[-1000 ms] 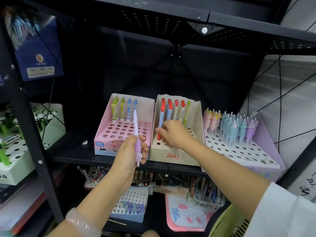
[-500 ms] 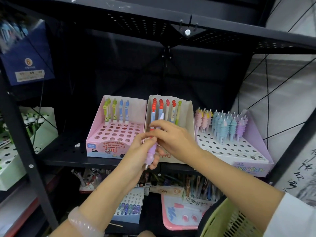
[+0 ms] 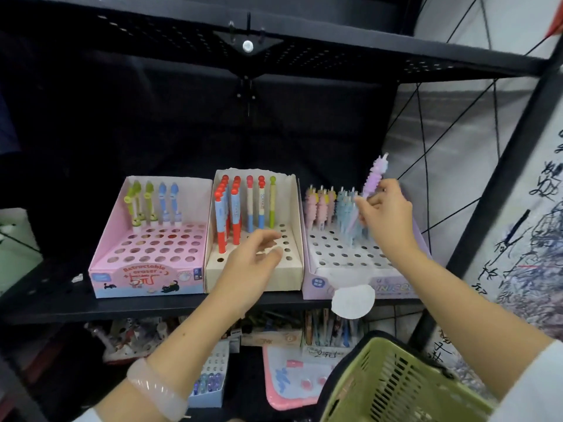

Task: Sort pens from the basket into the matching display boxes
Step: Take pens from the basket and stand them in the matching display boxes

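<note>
Purple pen (image 3: 374,178) passed to right hand (image 3: 385,217) — over lilac box (image 3: 316,271); left hand (image 3: 253,260) empty.

"Retractable eraser" on pink display box (image 3: 146,275), partial "UNICO" on lilac box (image 3: 393,289)

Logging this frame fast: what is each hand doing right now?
Left hand: open, holding nothing, in front of the cream box.
Right hand: gripping the purple pen over the lilac box.

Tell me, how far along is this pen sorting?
Partway. All three display boxes already hold pens in their back rows. The right hand holds a purple unicorn pen above the purple unicorn box, not yet slotted. The left hand is free. Whether the green basket holds more cannot be seen.
</note>
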The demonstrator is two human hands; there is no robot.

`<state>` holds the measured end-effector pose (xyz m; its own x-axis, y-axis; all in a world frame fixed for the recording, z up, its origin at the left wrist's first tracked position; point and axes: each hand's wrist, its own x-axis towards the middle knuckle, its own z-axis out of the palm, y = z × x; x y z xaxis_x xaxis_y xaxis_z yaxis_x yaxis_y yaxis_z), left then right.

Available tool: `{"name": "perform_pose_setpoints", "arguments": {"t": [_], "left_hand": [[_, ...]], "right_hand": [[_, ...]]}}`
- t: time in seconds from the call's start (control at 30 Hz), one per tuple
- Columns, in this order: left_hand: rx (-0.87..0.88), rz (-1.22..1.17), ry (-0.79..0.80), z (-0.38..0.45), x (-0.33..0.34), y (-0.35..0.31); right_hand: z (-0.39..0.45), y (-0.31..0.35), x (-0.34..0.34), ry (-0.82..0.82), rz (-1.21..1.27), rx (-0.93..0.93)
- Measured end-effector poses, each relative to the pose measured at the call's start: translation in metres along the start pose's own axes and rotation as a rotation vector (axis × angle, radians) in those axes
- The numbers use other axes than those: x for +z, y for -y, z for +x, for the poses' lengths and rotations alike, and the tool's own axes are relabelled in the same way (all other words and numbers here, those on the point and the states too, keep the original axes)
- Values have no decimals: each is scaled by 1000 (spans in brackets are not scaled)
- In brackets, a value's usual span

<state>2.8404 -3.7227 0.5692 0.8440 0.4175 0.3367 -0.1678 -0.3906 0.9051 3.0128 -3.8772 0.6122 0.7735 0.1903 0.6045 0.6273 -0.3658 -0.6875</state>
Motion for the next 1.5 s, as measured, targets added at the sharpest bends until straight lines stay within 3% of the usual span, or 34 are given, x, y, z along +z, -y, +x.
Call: {"name": "perform_pose_setpoints", "arguments": {"t": [0.17, 0.4, 0.6, 0.73, 0.87, 1.1, 1.3, 1.5], "left_hand": [[73, 168, 60, 14, 24, 5], [84, 245, 110, 21, 48, 8], [72, 238, 118, 19, 46, 8], [59, 235, 121, 19, 47, 7], [61, 228, 141, 18, 46, 6], [71, 235, 190, 13, 42, 2], [150, 135, 160, -12, 60, -7], [281, 200, 376, -70, 108, 20]], "right_hand": [[19, -43, -36, -75, -174, 44], [33, -74, -45, 31, -453, 91], [35, -69, -41, 51, -509, 42], [29, -71, -37, 145, -593, 68], [29, -71, -31, 289, -670, 224], [34, -56, -36, 372, -792, 287], [-6, -31, -60, 248, -528, 40], [-104, -40, -74, 587, -294, -68]]}}
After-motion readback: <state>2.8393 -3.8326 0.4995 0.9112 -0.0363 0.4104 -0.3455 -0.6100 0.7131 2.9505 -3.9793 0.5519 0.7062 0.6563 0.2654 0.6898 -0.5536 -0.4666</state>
